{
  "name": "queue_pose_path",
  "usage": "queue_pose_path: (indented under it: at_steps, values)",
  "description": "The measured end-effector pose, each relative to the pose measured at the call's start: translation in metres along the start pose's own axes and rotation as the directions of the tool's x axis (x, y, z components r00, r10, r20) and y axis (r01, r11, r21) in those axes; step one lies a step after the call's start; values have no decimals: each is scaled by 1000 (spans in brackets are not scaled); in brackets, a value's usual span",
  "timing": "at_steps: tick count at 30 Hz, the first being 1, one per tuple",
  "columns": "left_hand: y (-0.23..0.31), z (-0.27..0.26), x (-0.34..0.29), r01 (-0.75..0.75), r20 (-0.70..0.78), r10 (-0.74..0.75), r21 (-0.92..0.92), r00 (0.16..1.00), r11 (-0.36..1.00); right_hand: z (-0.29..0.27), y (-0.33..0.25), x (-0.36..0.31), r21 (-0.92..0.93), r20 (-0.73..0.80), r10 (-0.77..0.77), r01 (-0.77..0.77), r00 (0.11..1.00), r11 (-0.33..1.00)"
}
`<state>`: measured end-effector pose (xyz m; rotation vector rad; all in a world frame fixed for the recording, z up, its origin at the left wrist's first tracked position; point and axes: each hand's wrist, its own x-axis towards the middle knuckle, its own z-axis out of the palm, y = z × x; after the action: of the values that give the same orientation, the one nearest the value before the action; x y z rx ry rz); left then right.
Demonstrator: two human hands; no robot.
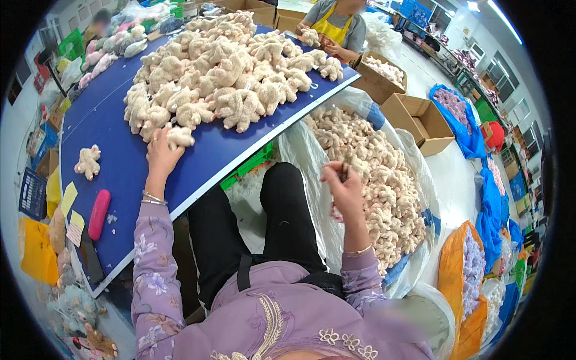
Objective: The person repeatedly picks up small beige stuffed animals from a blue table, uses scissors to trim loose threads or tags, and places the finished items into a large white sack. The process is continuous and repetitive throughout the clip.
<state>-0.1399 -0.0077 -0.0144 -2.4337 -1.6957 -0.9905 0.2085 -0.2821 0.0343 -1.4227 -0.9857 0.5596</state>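
A large heap of cream plush toys [210, 66] covers the far part of a blue-topped table [120, 180]. At the heap's near edge my left hand [163, 157] has its fingers closed on one small plush toy [180, 137]. My right hand [346, 191] is raised at the near left side of a big clear plastic sack [300, 162], which is full of similar plush toys [384, 198]. Its fingers are curled together, and whatever they hold is hidden. A single plush toy [88, 162] lies apart on the table's left side.
A pink case [99, 214] and yellow paper slips [69, 198] lie at the table's left edge. Cardboard boxes [418, 120] stand beyond the sack. Across the table, a person in a yellow apron [332, 25] handles a plush toy. Blue and orange sacks [454, 258] line the right.
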Motion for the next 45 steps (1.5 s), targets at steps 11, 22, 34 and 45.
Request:
queue_pose_path:
  at_steps: [11, 22, 34, 45]
  values:
    - [104, -32, -94, 201, 220, 112, -966, 969, 163, 53, 4, -20, 195, 350, 63, -138, 935, 971]
    - [180, -35, -132, 542, 418, 471, -825, 777, -161, 52, -8, -26, 189, 255, 27, -78, 967, 979]
    - [186, -35, -145, 679, 576, 570, -733, 586, 43, 48, -15, -35, 264, 495, 94, -253, 864, 931]
    - [207, -26, -141, 521, 548, -23, -807, 836, -278, 45, 11, -29, 204, 409, 43, -137, 912, 969]
